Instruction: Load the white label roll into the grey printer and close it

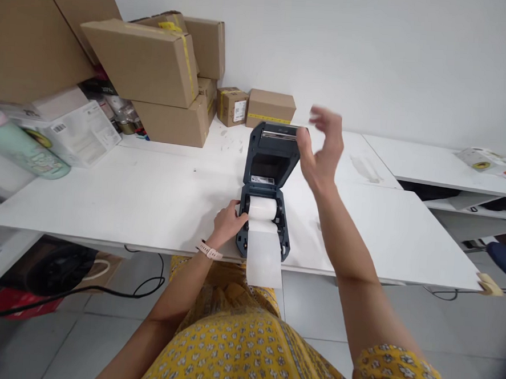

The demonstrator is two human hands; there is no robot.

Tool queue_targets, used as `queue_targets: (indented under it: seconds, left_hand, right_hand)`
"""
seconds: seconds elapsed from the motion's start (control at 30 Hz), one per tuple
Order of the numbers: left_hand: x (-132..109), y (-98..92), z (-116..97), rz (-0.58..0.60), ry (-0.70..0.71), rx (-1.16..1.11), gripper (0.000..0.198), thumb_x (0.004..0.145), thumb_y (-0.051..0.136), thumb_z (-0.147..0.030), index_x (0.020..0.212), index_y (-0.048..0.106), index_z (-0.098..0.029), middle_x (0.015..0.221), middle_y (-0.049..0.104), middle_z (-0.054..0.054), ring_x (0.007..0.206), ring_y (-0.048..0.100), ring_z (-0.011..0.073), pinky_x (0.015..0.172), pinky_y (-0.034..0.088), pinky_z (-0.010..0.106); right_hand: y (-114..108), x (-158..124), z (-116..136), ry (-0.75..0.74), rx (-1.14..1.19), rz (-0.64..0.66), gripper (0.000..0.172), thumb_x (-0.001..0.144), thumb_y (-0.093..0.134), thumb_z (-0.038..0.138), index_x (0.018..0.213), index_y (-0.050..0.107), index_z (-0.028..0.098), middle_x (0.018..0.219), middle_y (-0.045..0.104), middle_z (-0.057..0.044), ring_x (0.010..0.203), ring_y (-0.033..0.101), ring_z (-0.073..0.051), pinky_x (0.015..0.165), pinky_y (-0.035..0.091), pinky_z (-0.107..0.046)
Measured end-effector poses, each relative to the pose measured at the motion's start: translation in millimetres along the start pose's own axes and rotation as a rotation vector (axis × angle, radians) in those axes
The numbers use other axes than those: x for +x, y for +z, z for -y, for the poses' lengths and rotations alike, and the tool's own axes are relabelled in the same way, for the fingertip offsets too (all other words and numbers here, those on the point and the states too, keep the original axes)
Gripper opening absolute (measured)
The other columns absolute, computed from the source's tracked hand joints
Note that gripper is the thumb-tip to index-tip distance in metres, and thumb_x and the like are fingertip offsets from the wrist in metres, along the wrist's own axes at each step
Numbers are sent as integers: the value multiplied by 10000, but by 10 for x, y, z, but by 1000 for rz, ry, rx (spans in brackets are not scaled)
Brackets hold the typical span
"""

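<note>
A dark label printer (242, 234) stands at the front edge of the white table with its lid (253, 155) raised. Inside sits a white label roll (263, 208), and a strip of label paper (265, 259) runs out over the table's edge. My left hand (229, 223) grips the printer's left side, thumb on the rim by the roll; some of its fingers are hidden. Up at the lid's right corner, my right hand (323, 151) is open, fingers spread and slightly blurred. Its thumb overlaps the lid's edge; whether it touches, I cannot tell.
Cardboard boxes (144, 63) are stacked at the back left, with two smaller boxes (272, 106) behind the printer. A mint bottle (24, 144) and a white box (82, 133) stand at the left. A black cable (101, 289) hangs below the table (149, 200).
</note>
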State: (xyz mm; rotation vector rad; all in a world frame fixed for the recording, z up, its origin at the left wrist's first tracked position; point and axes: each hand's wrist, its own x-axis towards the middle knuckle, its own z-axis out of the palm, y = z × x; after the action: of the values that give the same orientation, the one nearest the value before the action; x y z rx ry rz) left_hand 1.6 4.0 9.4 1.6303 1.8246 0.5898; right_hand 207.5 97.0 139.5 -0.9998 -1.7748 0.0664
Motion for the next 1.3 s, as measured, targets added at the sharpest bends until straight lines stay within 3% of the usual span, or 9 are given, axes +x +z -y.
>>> queue_targets:
  seconds: [0.07, 0.17, 0.3, 0.4, 0.6, 0.77, 0.97, 1.1, 1.3]
  left_hand:
    - [8, 24, 7, -9, -10, 2, 507, 844, 518, -323, 1333, 566, -196, 784, 709, 38, 786, 665, 259, 644, 393, 318]
    - [15, 49, 14, -25, -10, 24, 493, 846, 522, -315, 1323, 570, -202, 848, 733, 61, 821, 684, 268, 685, 431, 326]
    - [9, 46, 2, -39, -13, 61, 487, 857, 524, -312, 1330, 568, -207, 901, 749, 73, 865, 699, 271, 732, 471, 333]
    - [0, 26, -26, -32, -25, 82, 481, 870, 527, -323, 1333, 574, -203, 913, 755, 75, 897, 707, 272, 752, 487, 334]
    - [-2, -2, -38, -15, 9, 136, 490, 873, 492, -264, 1348, 574, -179, 994, 759, 113, 973, 706, 314, 807, 498, 376]
    - [-7, -4, -16, -11, 27, 123, 517, 867, 489, -286, 1365, 570, -171, 940, 752, 107, 952, 704, 316, 791, 493, 376]
    - [15, -11, -23, -23, 27, 142, 518, 864, 476, -291, 1357, 582, -176, 866, 741, 75, 889, 703, 286, 742, 469, 337]
    - [50, -10, -23, -12, 30, 151, 543, 862, 468, -316, 1376, 569, -175, 800, 721, 51, 842, 693, 273, 695, 440, 317]
    - [64, 7, -12, -32, 19, 166, 549, 848, 468, -345, 1357, 595, -181, 762, 702, 33, 780, 670, 246, 655, 419, 296]
  right_hand:
    - [-33, -320, 135, -60, -16, 178, 372, 1015, 432, 491, 1258, 587, 255, 1227, 669, -97, 1153, 647, -275, 986, 526, -460]
    - [21, -668, 159, -50, -104, 657, 303, 952, 560, 366, 1229, 606, 250, 1216, 700, -103, 1099, 678, -294, 894, 553, -432]
    - [286, -772, -42, 55, -250, 1083, 785, 822, 704, 374, 1520, 373, 234, 1440, 589, -185, 1255, 608, -402, 995, 494, -523]
    - [527, -761, -175, 55, -306, 1231, 1096, 730, 773, 370, 1624, 154, 230, 1403, 612, -217, 1215, 632, -433, 999, 476, -540]
    - [507, -655, -203, 37, -106, 1277, 1219, 643, 801, 294, 1642, 104, 256, 1347, 664, -171, 1113, 687, -391, 959, 521, -511]
    - [-343, -458, -137, 3, 297, 1130, 1007, 696, 829, 384, 1564, 332, 268, 1555, 488, -107, 1381, 519, -317, 1135, 435, -448]
    - [-1118, -752, -515, 250, 483, 939, 724, 659, 873, 370, 1286, 526, 266, 1369, 605, -101, 1306, 558, -309, 1097, 440, -476]
    - [-1085, -1083, -918, 406, 417, 872, 749, 627, 852, 354, 1285, 517, 230, 1382, 552, -121, 1280, 542, -317, 1091, 429, -479]
    - [-831, -1297, -1192, 453, 332, 990, 735, 610, 821, 266, 1276, 512, 210, 1348, 579, -120, 1227, 563, -305, 1066, 447, -477]
